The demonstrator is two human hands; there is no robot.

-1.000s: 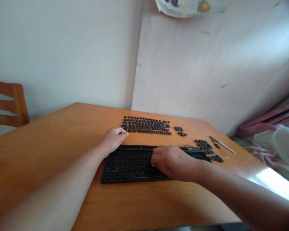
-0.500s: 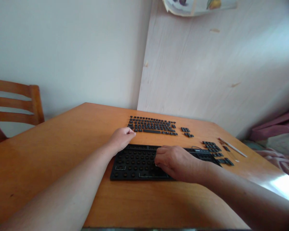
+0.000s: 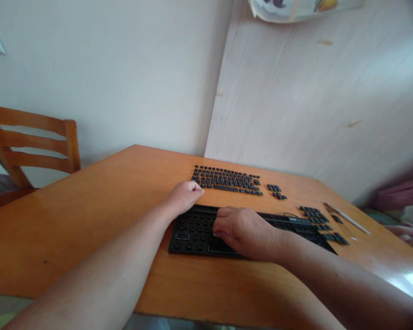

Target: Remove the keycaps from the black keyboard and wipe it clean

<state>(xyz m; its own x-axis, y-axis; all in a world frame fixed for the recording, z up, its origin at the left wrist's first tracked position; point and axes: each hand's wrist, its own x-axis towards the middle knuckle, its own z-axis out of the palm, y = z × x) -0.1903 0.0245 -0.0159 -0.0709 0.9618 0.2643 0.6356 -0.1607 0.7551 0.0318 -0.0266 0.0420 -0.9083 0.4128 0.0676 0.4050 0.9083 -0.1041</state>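
Observation:
A black keyboard base with its keycaps off lies near the front of the table, showing rows of round key seats. My left hand is closed at its far left corner, fingers curled under; whether they grip anything is hidden. Over the middle of the base, my right hand is closed in a pinch, fingertips down on the key seats. A small whitish bit shows at those fingertips, too small to name. Behind the base, loose black keycaps are laid out in keyboard order, with a long space bar in front.
Number-pad keycaps sit right of the base, and arrow keycaps farther back. A thin white stick lies at the table's right. A wooden chair stands at left; the wall rises behind the table.
My right hand has shifted left across the keyboard base, still pinched. My left hand keeps its place at the corner. The view has turned slightly left, showing more of the chair.

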